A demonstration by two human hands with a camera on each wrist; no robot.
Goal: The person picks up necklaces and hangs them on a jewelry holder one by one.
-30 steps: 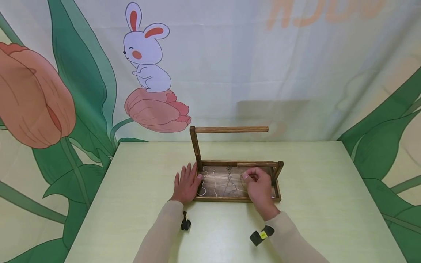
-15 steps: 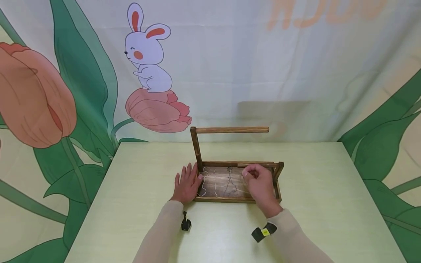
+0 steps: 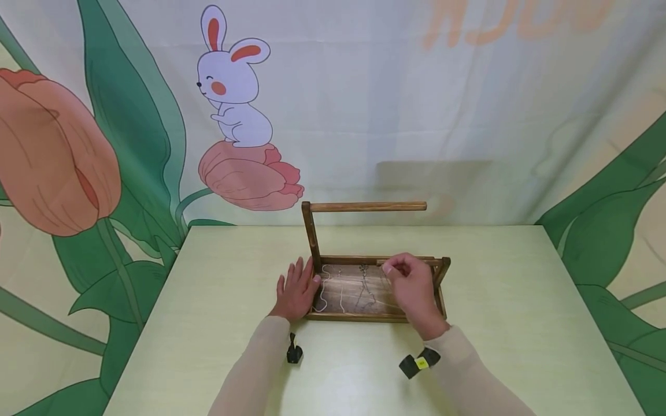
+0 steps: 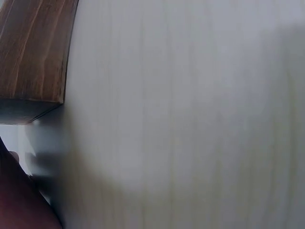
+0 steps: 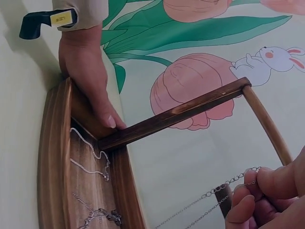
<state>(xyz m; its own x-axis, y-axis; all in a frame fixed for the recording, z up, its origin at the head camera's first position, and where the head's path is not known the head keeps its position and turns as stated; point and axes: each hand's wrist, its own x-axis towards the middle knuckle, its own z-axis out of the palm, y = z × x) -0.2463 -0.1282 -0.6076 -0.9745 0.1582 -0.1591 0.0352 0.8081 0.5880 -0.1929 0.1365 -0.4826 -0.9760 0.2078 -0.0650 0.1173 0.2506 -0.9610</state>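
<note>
Necklace [image 5: 233,180] pinched between thumb and fingertips of right hand [image 3: 413,286], over wooden tray [image 3: 354,316]'s right half; hand's risen slightly, so lift looks underway, lower end hidden. Left hand [image 3: 295,293], fingers straight, rests at tray's left end. Other chains [image 5: 107,214] lie inside; short rail [image 3: 436,262] sits close behind the pinch.

The pale yellow table [image 3: 499,277] has a brown wooden stand [image 3: 359,316] sitting on it, just beside the left hand [image 3: 295,293] and below the right hand [image 3: 414,290]
</note>
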